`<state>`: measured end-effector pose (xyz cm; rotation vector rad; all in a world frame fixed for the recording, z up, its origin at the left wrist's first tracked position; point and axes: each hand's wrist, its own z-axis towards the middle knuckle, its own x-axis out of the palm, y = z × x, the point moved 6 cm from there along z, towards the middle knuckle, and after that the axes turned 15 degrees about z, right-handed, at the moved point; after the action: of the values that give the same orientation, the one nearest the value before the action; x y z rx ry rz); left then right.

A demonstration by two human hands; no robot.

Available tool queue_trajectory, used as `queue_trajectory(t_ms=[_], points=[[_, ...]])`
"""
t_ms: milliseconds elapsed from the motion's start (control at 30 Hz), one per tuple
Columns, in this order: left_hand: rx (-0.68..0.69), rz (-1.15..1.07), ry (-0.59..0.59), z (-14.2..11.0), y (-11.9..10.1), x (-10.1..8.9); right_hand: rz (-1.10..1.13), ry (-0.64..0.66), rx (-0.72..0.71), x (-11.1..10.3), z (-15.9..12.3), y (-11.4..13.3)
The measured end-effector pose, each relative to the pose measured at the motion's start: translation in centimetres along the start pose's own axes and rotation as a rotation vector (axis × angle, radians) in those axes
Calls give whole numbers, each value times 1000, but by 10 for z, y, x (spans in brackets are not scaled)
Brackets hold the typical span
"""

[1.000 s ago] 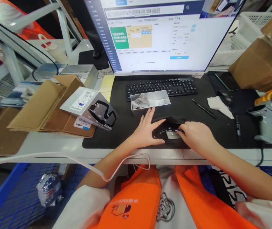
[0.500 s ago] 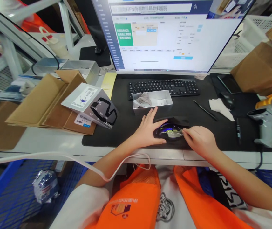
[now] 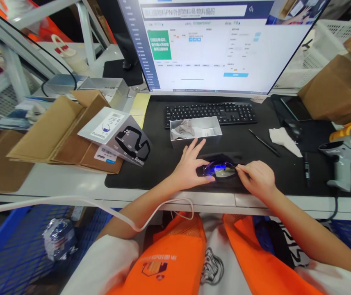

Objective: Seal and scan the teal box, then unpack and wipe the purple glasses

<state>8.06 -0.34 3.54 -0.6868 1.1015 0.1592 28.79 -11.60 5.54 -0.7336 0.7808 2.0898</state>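
A pair of wraparound sunglasses (image 3: pixel 221 169) with a shiny blue-purple lens rests low over the black desk mat (image 3: pixel 151 176). Thumb and index finger of my left hand (image 3: pixel 188 166) close around its left end, while the other fingers spread toward a small open box. At the opposite end, my right hand (image 3: pixel 257 176) pinches the frame between thumb and curled fingers. Beyond my left fingertips stands that open box (image 3: pixel 214 128), a crumpled grey cloth (image 3: pixel 185 128) inside it. Dark material under the glasses blends into the mat and is hard to make out.
A printed product box (image 3: pixel 123 137) leans on an opened cardboard carton (image 3: pixel 55 135) at left. Behind are a keyboard (image 3: pixel 209 112) and a monitor (image 3: pixel 206 49). A pen (image 3: pixel 264 142), a barcode scanner (image 3: pixel 340 164) and a mouse (image 3: pixel 292 130) lie right. A white cable (image 3: pixel 101 200) crosses my left arm.
My left thumb and index finger have drawn closer together around the left end of the sunglasses. The lens has tilted and shows more blue reflection. My right hand keeps its pinch.
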Motion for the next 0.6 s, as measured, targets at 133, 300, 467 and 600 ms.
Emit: queue_trajectory(t_ms=[133, 300, 467, 600], points=[[-38, 3, -114, 5, -6, -9, -20, 24, 58, -5, 7, 0], [-138, 56, -136, 16, -19, -22, 58, 117, 72, -5, 21, 27], [-148, 104, -82, 32, -45, -38, 118, 174, 87, 3, 43, 47], [-31, 52, -38, 32, -50, -40, 233, 113, 176, -10, 43, 36]])
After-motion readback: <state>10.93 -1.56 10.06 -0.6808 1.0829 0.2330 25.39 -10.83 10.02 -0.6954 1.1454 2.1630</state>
